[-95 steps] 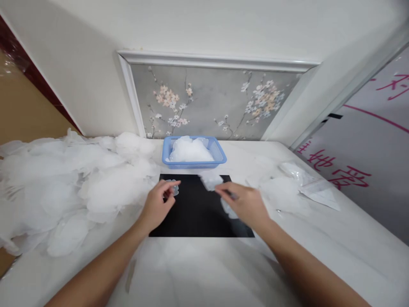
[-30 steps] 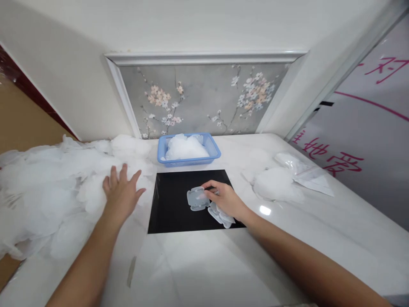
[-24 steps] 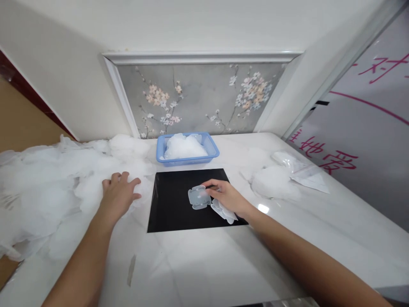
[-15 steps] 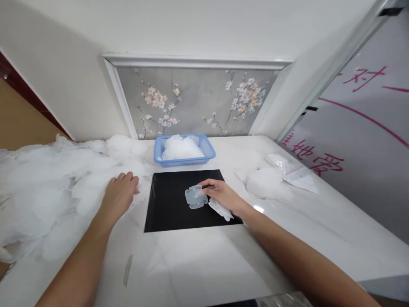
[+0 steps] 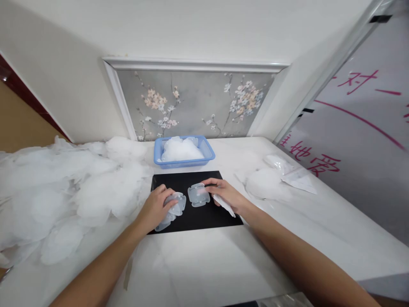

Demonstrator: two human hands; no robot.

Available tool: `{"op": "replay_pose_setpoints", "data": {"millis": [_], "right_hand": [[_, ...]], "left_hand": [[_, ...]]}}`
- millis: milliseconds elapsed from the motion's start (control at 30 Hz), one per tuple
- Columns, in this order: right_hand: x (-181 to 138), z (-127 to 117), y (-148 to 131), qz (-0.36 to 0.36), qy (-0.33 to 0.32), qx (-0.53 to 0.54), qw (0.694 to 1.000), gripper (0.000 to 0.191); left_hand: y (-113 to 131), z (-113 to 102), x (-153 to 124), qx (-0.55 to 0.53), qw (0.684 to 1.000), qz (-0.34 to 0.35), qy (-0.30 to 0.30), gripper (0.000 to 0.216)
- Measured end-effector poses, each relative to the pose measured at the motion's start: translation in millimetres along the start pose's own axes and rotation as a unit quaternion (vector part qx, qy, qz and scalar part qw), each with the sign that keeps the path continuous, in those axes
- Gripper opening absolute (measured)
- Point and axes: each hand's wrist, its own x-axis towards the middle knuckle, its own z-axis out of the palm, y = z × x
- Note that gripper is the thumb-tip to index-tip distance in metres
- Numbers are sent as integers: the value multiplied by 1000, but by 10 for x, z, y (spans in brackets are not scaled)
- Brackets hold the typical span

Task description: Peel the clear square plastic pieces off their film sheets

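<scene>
Over the left part of the black mat (image 5: 198, 222), my left hand (image 5: 157, 205) is closed on several translucent plastic pieces with rounded side flaps (image 5: 176, 204); some hang below the fingers. My right hand (image 5: 225, 194) pinches one similar flat translucent piece (image 5: 198, 195) by its upper right edge, above the middle of the mat. A white, thin-edged bundle (image 5: 224, 205) is tucked under the same hand's palm; its fingers partly hide it. The two hands are a short way apart, with the pinched piece between them.
A large heap of whitish translucent pieces (image 5: 64, 183) covers the table's left side. Behind the mat stands a blue basket (image 5: 183, 163) with white pieces inside. To the right lie a smaller white pile (image 5: 266, 183) and a clear plastic bag (image 5: 297, 177). A wall (image 5: 198, 34) closes the back.
My left hand has moved right from the heap's edge to over the mat, bringing several translucent pieces. My right hand stays nearly in place, still pinching its piece.
</scene>
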Motion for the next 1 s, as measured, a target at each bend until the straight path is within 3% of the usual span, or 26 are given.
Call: {"op": "replay_pose_setpoints", "data": {"millis": [100,200,333,400,533,667,733,900,1000], "right_hand": [[-27,-93,-80,-18,11,2,1000,31],[-91,-295,-217,-47,66,-41,996,28],[-132,-554,-313,-33,153,-89,984,32],[-108,-609,-281,-27,171,-101,980,31],[51,-703,-212,-52,213,-82,972,27],[342,-1038,-386,-55,360,-102,926,22],[486,-1265,-530,-44,400,-134,906,19],[586,-1619,-687,-11,420,-244,874,15],[461,-1623,-567,-12,360,-322,876,9]], "left_hand": [[-25,-2,31,-47,997,-4,66,17],[-23,-8,31,-157,981,-31,111,21],[-4,26,5,-386,912,-122,63,31],[3,48,-5,-446,883,-142,25,35],[-11,55,0,-429,889,-158,-19,37],[-26,30,25,-435,885,-161,-47,41],[-24,18,34,-441,881,-163,-51,42],[-45,8,37,-429,889,-147,-63,35],[-86,16,39,-412,898,-138,-72,33]]}}
